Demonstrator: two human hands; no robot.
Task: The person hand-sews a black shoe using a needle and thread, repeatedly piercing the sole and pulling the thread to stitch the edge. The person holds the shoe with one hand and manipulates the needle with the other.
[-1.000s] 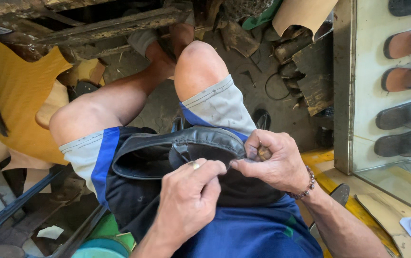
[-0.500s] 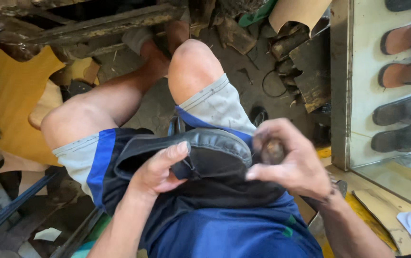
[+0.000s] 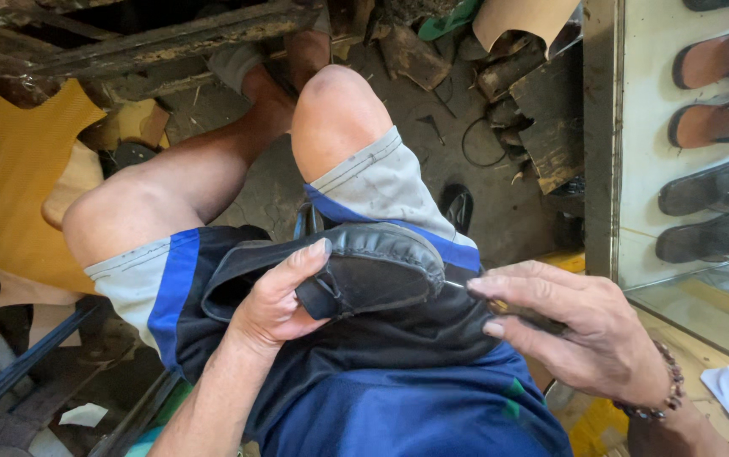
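My left hand [image 3: 276, 305] grips a black leather loafer [image 3: 356, 271] lying on my lap, thumb on its ridged, stitched toe seam. My right hand [image 3: 576, 334] pinches a thin metal awl [image 3: 458, 286] at the toe's edge. Sandals [image 3: 720, 127] line a pale shelf at right; yellow leather sheet [image 3: 5, 178] lies left, above a dirty concrete floor [image 3: 500, 211].

A single head-worn camera looks steeply down from close above the seated person's lap, facing forward over the raised knees [image 3: 331, 110] to the littered floor [image 3: 500, 211]; a glass shoe cabinet [image 3: 686, 144] fills the right edge
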